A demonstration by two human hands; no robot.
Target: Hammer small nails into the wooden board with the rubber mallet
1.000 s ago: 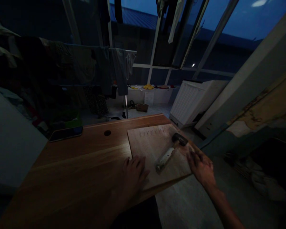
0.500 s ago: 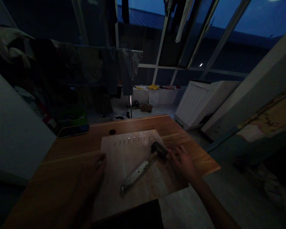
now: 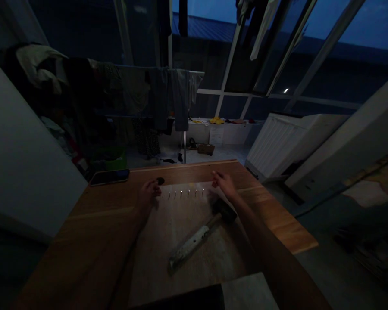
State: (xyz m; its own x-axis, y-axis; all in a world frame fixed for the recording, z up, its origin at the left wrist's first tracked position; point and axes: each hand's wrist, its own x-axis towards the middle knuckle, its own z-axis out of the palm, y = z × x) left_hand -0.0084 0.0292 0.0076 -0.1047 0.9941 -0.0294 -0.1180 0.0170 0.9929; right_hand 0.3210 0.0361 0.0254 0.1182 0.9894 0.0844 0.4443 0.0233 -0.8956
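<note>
A pale wooden board (image 3: 161,232) lies on the table, with several thin nails (image 3: 189,193) standing upright in a row along its far edge. My left hand (image 3: 148,196) is at the board's far left corner, fingers curled by the left end of the row. At the far right corner is my right hand (image 3: 224,185), its fingers bent together near the row's right end. Dimness hides whether either hand grips a nail or the board. Between my forearms a dark-headed mallet (image 3: 197,237) lies diagonally across the board, touched by neither hand.
The wooden table (image 3: 271,215) carries a phone (image 3: 110,177) at its far left and has a dark round hole (image 3: 161,181) near the board's corner. A dark item and a pale sheet (image 3: 248,292) lie at the near edge. Laundry (image 3: 177,99) hangs beyond.
Both hands have moved forward from the board's sides to its far corners, and their fingers now cover the ends of the nail row. The view has shifted slightly; the mallet stays lying on the board.
</note>
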